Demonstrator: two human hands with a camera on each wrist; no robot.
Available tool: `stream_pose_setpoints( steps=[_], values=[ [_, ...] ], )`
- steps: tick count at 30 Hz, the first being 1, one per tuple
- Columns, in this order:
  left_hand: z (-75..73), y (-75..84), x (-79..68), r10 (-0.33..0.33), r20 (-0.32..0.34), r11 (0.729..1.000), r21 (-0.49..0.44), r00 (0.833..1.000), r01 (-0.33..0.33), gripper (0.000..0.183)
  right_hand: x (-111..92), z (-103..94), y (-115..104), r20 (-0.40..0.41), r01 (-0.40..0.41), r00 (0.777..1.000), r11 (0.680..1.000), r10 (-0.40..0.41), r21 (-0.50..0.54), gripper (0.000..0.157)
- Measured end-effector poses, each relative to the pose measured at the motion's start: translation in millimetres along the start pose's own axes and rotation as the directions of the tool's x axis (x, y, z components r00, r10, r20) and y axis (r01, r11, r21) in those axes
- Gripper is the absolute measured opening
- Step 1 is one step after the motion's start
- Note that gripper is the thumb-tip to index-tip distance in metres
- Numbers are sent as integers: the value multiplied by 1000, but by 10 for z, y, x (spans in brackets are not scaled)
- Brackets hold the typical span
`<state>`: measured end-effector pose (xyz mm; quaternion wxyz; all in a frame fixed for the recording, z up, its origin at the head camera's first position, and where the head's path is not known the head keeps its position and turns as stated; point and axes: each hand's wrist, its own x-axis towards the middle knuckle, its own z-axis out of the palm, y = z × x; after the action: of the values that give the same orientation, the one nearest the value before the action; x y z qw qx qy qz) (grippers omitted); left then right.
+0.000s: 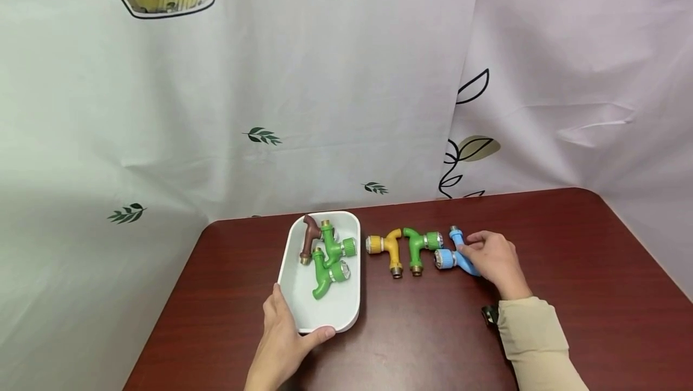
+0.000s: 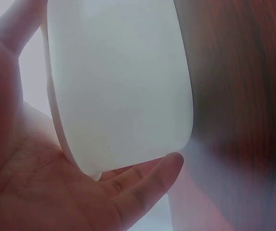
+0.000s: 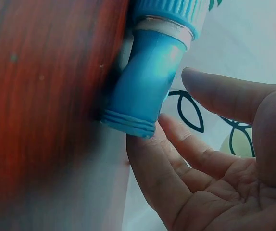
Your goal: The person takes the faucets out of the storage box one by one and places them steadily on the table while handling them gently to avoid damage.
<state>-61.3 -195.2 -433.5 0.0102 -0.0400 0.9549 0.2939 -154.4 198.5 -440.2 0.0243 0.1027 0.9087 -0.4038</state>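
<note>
A white tray (image 1: 292, 313) lies toward the left of the table; my left hand (image 1: 278, 334) grips its near left corner, thumb along the near end and fingers at the left side. In the left wrist view the tray's pale wall (image 2: 119, 86) fills the middle. Inside are a brown tap (image 1: 310, 239) and two green taps (image 1: 331, 246). My right hand (image 1: 495, 258) is at a blue tap (image 1: 459, 258) on the table. Seen from the right wrist, its fingers touch the tap's end, while the thumb (image 3: 219, 94) stands slightly apart.
Between the tray and the blue tap, a yellow tap (image 1: 392, 249) and another green tap (image 1: 415, 249) lie side by side on the dark red table (image 1: 422, 343). A printed white cloth (image 1: 346, 78) hangs behind the table's far edge.
</note>
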Motion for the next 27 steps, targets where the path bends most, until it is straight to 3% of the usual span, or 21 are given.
stream_pose_setpoints(
  steps=[27],
  values=[
    [2, -7, -4, 9, -11, 1000, -1, 1000, -9, 143, -50, -12, -111, -75, 34, 997, 999, -35, -6, 48]
  ],
)
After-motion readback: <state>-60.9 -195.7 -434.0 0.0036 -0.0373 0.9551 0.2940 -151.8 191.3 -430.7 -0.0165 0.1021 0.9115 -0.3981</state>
